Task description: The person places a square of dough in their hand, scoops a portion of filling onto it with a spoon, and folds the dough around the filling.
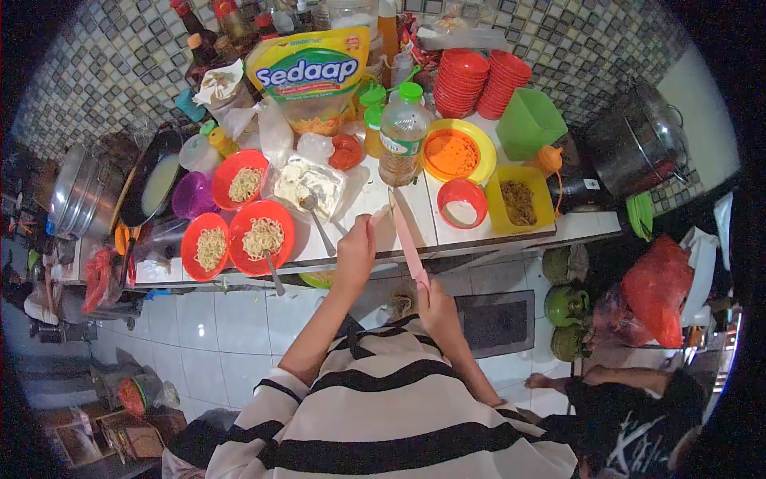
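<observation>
My right hand (pixel 432 302) is closed round the lower end of a long pink knife (pixel 408 243), its blade pointing up toward the counter's tiles. Just left of the blade, my left hand (pixel 357 246) is closed near the counter's front edge; what its fingers pinch is too small to make out. A clear bottle with a green cap (pixel 400 144) stands beyond the knife tip. Left of my left hand, a spoon (pixel 319 227) rests in a tray of pale spread (pixel 307 188). Three red bowls of noodles, one of them a bowl (pixel 285 214) with a spoon, sit further left.
Right of the bottle are a yellow plate (pixel 483 172) of orange powder, a red bowl (pixel 482 209) and a yellow container (pixel 545 199). Stacked red bowls (pixel 460 80) and a Sedaap pouch (pixel 307 72) stand behind. Another person (pixel 638 411) is on the floor at lower right.
</observation>
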